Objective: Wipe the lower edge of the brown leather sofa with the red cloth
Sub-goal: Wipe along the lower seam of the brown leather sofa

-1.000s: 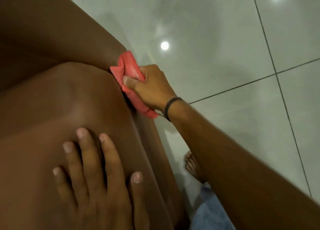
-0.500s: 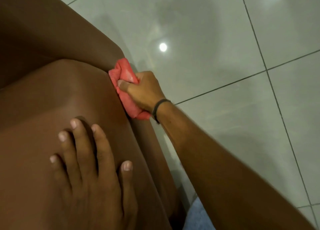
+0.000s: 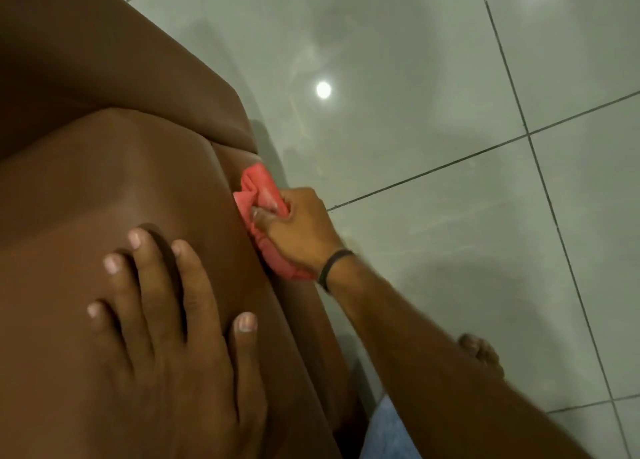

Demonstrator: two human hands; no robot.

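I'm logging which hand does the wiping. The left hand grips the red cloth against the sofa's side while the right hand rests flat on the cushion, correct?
Not quite: the hands are swapped. In the head view the right hand grips the red cloth against the side of the brown sofa, while the left hand rests flat on the cushion.

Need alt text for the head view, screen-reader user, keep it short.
A person's right hand presses a bunched red cloth against the front side of a brown leather sofa, just below the seat cushion's edge. The left hand lies flat, fingers spread, on the cushion. Glossy grey floor tiles fill the right side.
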